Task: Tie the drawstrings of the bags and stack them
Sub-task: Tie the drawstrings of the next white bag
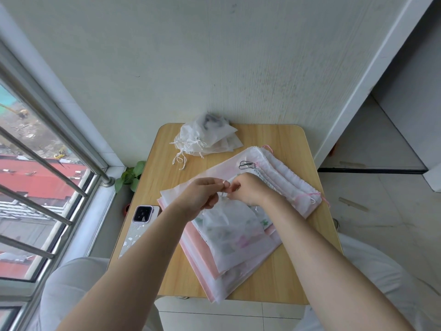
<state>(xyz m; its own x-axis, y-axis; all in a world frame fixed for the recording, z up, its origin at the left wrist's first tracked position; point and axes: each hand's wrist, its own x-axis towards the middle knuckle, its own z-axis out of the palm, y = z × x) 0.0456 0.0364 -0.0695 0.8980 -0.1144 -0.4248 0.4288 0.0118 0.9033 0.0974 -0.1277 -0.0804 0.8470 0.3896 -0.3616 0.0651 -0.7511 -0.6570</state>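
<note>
Left hand: the left hand (202,194) sits at frame centre, thumb and fingertips pinched together on a thin white cord (223,195).
Right hand: the right hand (248,189) is just beside it, fingers curled and pinching the same cord; the two hands nearly touch.
Bag in hand: a small see-through bag (226,225) hangs or lies below the hands, on top of a pile, centre of frame; its mouth looks gathered at the cord.
Handling: thin soft fabric, likely very light and floppy, no stiffness to push against. The cord is fine and may slip, so best taken at the cord ends, close to the gathered mouth.
Contents, bag in hand: faint green and pink patches show through; what they are I cannot tell.
Pile: flat white and pink bags (210,266) lie spread over the table (293,266), lower centre to right.
Tied stack: upper centre of the table, small white bags (205,139) lie heaped, cords knotted in bows; something dark shows through the back one.
Other: a phone (140,225) lies at the table's left edge; a plant (131,175) stands by the window (35,187).
</note>
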